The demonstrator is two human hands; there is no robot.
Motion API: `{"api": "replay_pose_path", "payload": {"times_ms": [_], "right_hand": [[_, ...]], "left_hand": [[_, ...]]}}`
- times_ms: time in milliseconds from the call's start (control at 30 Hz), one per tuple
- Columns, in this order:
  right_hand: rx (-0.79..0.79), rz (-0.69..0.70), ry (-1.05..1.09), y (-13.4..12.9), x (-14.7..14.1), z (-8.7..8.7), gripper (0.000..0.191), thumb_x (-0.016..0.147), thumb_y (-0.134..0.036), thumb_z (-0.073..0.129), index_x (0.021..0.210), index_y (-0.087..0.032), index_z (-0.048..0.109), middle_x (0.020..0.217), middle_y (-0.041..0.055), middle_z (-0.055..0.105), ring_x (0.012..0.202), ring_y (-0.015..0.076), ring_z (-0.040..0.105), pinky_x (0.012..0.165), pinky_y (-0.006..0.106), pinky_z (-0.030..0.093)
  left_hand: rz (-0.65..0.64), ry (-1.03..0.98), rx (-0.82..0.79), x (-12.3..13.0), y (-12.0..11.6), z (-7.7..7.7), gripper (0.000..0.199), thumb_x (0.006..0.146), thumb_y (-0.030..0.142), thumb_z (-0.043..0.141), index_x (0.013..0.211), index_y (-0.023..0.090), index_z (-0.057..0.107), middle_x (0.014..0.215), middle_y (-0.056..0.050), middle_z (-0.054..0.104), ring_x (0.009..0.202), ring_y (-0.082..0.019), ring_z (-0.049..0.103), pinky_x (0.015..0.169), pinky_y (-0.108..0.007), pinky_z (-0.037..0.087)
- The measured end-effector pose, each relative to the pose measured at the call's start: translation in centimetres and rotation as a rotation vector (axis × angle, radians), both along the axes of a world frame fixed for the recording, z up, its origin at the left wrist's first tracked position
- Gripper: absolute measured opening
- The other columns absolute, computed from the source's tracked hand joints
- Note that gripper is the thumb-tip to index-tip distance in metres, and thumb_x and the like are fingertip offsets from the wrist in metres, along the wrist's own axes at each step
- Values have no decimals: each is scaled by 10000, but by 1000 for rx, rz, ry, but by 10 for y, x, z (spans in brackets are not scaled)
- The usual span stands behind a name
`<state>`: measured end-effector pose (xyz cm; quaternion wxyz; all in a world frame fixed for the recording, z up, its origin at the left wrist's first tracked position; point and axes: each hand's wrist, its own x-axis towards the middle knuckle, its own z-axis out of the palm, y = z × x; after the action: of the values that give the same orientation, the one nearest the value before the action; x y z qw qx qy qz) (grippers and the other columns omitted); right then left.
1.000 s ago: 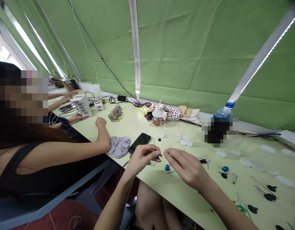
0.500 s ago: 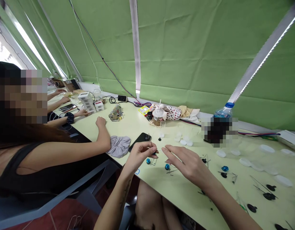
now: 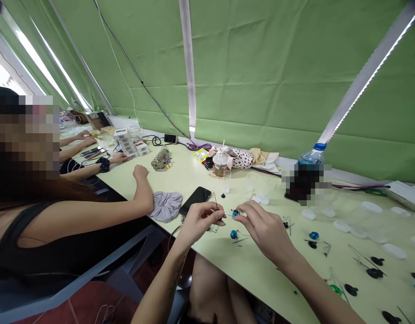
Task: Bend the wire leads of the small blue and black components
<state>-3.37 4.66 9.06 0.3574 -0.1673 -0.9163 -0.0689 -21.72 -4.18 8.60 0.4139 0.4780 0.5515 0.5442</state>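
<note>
My left hand [image 3: 203, 221] pinches a thin metal wire [image 3: 229, 215] that runs towards my right hand [image 3: 265, 229]. The fingertips of my right hand hold a small blue bead [image 3: 235, 213] at the wire's far end. Below my hands, another blue bead [image 3: 233, 234] and short wire pieces [image 3: 241, 240] lie on the pale green table [image 3: 261, 270]. A black smartphone [image 3: 195, 195] lies just beyond my left hand, with a grey fabric scrunchie [image 3: 165, 207] beside it.
A co-worker in a black top [image 3: 59, 229] sits at the table's left, forearm resting on it. Further along are a plastic drawer stack [image 3: 128, 146] and a water bottle [image 3: 311, 155]. White discs [image 3: 342, 226] and black pieces [image 3: 374, 273] lie to the right.
My right hand has moved left, closer to my left hand, and now holds the blue bead at the wire's end. The view has shifted slightly.
</note>
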Motion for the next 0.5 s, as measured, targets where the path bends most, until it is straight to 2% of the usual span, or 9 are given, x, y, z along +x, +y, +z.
{"api": "replay_pose_path", "payload": {"times_ms": [67, 100, 167, 233, 367, 400, 433, 500], "right_hand": [[195, 45, -3, 1, 1, 1, 228, 943, -206, 516, 1144, -142, 604, 1081, 136, 655, 893, 214, 648, 699, 302, 485], [278, 84, -23, 1, 2, 1, 264, 929, -161, 526, 1184, -141, 592, 1108, 145, 652, 934, 232, 641, 739, 324, 488], [359, 140, -44, 0, 2, -2, 276, 910, -91, 516, 1169, -121, 605, 1025, 137, 681, 898, 234, 644, 749, 342, 492], [287, 136, -5, -2, 1, -5, 255, 919, -71, 474, 1123, -101, 624, 905, 119, 698, 804, 211, 650, 691, 319, 499], [-207, 147, 78, -9, -3, -7, 271, 977, -137, 386, 1132, -128, 609, 773, 53, 679, 617, 133, 630, 574, 239, 504], [-286, 146, 97, -10, -3, -6, 267, 985, -171, 391, 1153, -138, 596, 767, 42, 679, 598, 124, 629, 568, 229, 510], [-305, 141, 110, -10, -3, -5, 267, 986, -204, 409, 1182, -144, 581, 792, 45, 688, 618, 128, 641, 584, 230, 521], [-173, 136, 92, -8, -2, -3, 295, 972, -228, 458, 1239, -146, 552, 931, 89, 703, 770, 170, 676, 671, 267, 542]], "left_hand": [[-5, -39, 17, 0, 1, 2, 317, 779, 432, 678, 816, 117, 677, 805, -63, 656, 728, -190, 687, 710, -285, 563], [-14, -59, 20, 0, 2, 2, 313, 773, 425, 687, 816, 116, 678, 807, -60, 655, 720, -182, 681, 710, -286, 565], [-30, -81, 16, 0, 2, 3, 316, 763, 423, 698, 818, 112, 680, 792, -56, 652, 708, -173, 672, 713, -287, 569], [-24, -64, 10, 2, 0, 2, 335, 763, 440, 693, 818, 109, 683, 785, -61, 658, 708, -177, 674, 708, -288, 569], [22, 26, 20, 5, -3, 0, 363, 780, 475, 663, 825, 115, 693, 765, -68, 669, 736, -205, 695, 681, -271, 557], [27, 36, 20, 4, -3, 0, 363, 784, 476, 659, 825, 117, 694, 762, -68, 669, 740, -208, 698, 676, -266, 554], [29, 38, 20, 3, -3, 0, 360, 786, 474, 657, 821, 117, 693, 763, -67, 669, 740, -208, 699, 675, -264, 552], [31, 15, 22, 0, -2, 0, 349, 784, 462, 664, 812, 116, 687, 774, -65, 668, 729, -201, 697, 680, -265, 554]]}}
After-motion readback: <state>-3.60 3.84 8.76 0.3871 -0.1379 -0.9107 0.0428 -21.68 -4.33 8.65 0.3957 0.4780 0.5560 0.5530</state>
